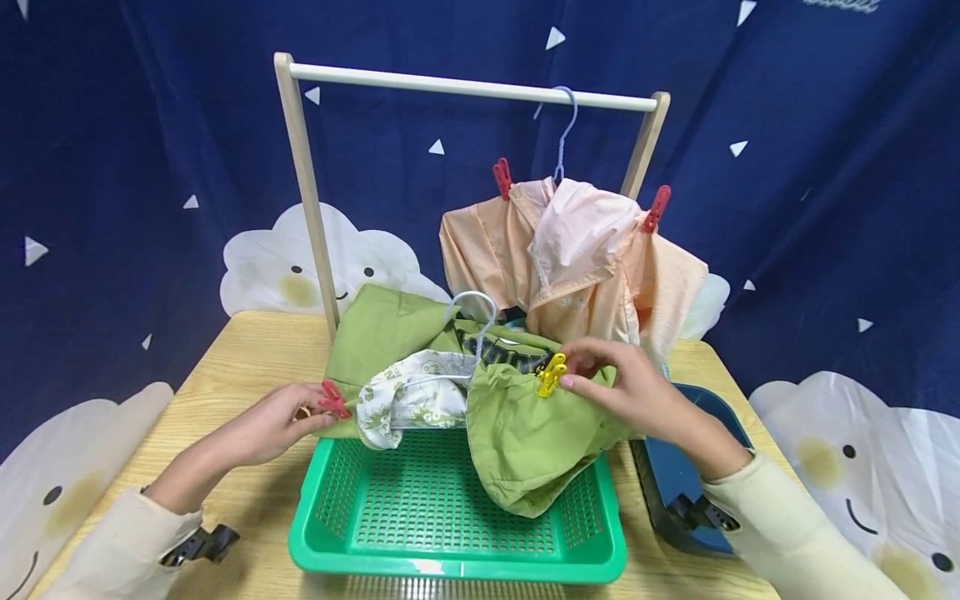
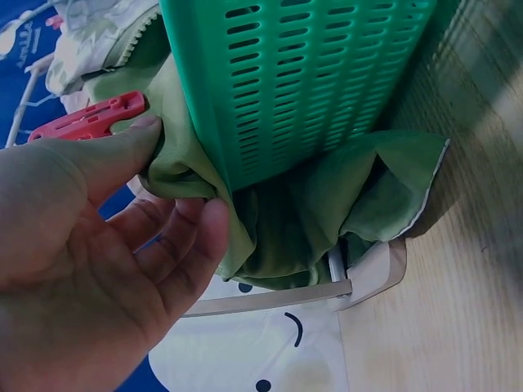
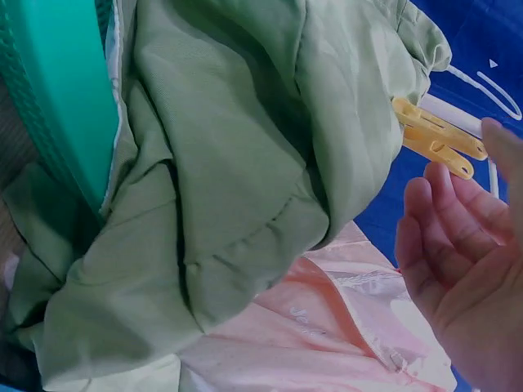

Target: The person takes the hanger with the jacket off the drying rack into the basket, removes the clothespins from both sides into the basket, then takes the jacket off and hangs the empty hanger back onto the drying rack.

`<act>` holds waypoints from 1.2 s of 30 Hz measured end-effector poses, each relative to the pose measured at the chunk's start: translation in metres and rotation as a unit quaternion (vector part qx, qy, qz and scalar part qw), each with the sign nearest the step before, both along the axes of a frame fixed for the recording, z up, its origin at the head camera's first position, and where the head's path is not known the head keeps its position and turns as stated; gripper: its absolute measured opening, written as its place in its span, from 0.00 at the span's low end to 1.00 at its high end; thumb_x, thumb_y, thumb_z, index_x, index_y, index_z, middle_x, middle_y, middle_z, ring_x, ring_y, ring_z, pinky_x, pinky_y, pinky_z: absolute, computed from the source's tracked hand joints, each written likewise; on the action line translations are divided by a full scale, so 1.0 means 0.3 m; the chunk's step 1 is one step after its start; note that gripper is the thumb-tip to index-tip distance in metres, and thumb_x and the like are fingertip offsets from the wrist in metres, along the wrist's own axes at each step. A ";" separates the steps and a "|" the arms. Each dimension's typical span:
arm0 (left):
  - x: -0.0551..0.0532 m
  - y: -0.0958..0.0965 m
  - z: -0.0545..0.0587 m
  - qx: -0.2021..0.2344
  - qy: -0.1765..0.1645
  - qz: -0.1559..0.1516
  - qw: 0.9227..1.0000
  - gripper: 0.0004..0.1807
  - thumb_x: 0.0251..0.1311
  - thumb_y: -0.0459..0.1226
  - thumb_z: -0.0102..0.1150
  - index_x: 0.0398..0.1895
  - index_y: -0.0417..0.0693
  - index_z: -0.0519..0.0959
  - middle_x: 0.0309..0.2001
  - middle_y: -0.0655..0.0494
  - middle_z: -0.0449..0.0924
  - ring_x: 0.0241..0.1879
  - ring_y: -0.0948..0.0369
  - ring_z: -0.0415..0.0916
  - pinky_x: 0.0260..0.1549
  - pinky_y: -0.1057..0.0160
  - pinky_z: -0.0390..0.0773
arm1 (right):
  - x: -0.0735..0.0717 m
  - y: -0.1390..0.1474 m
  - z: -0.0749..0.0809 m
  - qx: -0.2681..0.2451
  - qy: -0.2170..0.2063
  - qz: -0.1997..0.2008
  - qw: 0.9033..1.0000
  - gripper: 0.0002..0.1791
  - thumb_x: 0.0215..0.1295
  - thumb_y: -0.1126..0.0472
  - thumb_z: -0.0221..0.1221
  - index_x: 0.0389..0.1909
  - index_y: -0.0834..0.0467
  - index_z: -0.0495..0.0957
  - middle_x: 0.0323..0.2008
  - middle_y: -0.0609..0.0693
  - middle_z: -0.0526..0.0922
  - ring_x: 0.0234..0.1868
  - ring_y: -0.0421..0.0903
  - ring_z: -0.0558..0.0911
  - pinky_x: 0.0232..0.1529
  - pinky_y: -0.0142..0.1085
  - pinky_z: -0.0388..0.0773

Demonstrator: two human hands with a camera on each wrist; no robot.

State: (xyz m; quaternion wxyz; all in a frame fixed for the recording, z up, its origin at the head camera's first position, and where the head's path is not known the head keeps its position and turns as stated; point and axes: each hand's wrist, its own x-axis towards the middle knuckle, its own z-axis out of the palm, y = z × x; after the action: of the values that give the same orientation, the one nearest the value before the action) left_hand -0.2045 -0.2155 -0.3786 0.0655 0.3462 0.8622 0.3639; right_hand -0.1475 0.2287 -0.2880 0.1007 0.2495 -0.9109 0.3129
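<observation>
A green hooded jacket (image 1: 540,442) on a white hanger (image 1: 480,333) lies over the back of a green basket (image 1: 457,567), its patterned lining showing. Cloth at the jacket's left shoulder is pinched by my left hand (image 1: 281,421), thumb above and fingers beneath, beside a red clothespin (image 2: 90,118). At the other shoulder a yellow clothespin (image 3: 437,139) is clipped on the jacket. My right hand (image 1: 630,387) has its relaxed fingers and thumb around the clothespin's handle ends, which stand spread apart; whether a fingertip touches them is hard to tell.
Behind, a peach jacket (image 1: 585,292) with red clothespins (image 1: 657,208) hangs from a rack's white bar (image 1: 472,87). A dark blue bin (image 1: 690,475) stands right of the basket on the wooden table (image 1: 247,350). The rack's left post (image 1: 307,192) rises behind the green jacket.
</observation>
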 end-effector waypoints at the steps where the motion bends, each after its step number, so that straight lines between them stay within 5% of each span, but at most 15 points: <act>1: 0.001 0.000 0.000 -0.001 -0.001 0.000 1.000 0.07 0.65 0.30 0.61 0.40 0.46 0.88 0.44 0.51 0.85 0.40 0.74 0.75 0.33 0.68 0.77 | -0.003 -0.002 0.003 0.002 0.003 0.002 1.000 0.09 0.63 0.67 0.67 0.44 0.59 0.84 0.31 0.45 0.87 0.33 0.33 0.81 0.33 0.33 0.80; 17: 0.003 0.000 0.004 -0.006 -0.005 0.006 1.000 0.07 0.66 0.30 0.60 0.40 0.44 0.87 0.42 0.53 0.85 0.40 0.73 0.75 0.35 0.67 0.79 | -0.020 -0.003 0.029 0.040 0.047 0.013 0.998 0.06 0.63 0.65 0.68 0.32 0.50 0.83 0.27 0.41 0.86 0.29 0.32 0.79 0.18 0.29 0.68; 23: 0.002 0.003 -0.004 -0.005 -0.008 0.007 1.000 0.07 0.66 0.30 0.60 0.39 0.45 0.88 0.42 0.52 0.85 0.41 0.72 0.75 0.35 0.67 0.79 | -0.009 0.007 0.040 0.013 0.024 0.006 1.000 0.08 0.65 0.65 0.66 0.31 0.49 0.82 0.27 0.44 0.86 0.28 0.32 0.78 0.16 0.30 0.68; 32: 0.002 0.003 -0.012 -0.003 -0.005 0.004 1.000 0.08 0.66 0.30 0.60 0.40 0.45 0.88 0.42 0.53 0.86 0.42 0.71 0.76 0.35 0.67 0.80 | 0.019 0.054 0.057 -0.042 0.012 -0.049 0.998 0.04 0.65 0.68 0.66 0.38 0.58 0.83 0.31 0.45 0.85 0.32 0.35 0.82 0.38 0.28 0.79; 36: 0.004 0.004 -0.010 -0.003 -0.005 0.008 1.000 0.07 0.66 0.31 0.61 0.39 0.46 0.88 0.42 0.53 0.85 0.43 0.70 0.76 0.35 0.67 0.79 | 0.032 0.095 0.057 -0.052 0.012 -0.061 0.997 0.05 0.64 0.68 0.66 0.40 0.59 0.83 0.32 0.43 0.84 0.33 0.34 0.81 0.39 0.26 0.78</act>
State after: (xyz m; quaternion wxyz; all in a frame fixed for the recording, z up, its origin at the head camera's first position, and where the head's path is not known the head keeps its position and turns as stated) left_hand -0.2034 -0.2143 -0.3817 0.0682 0.3372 0.8656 0.3639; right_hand -0.1379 0.2573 -0.2710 0.1434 0.1915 -0.9057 0.3500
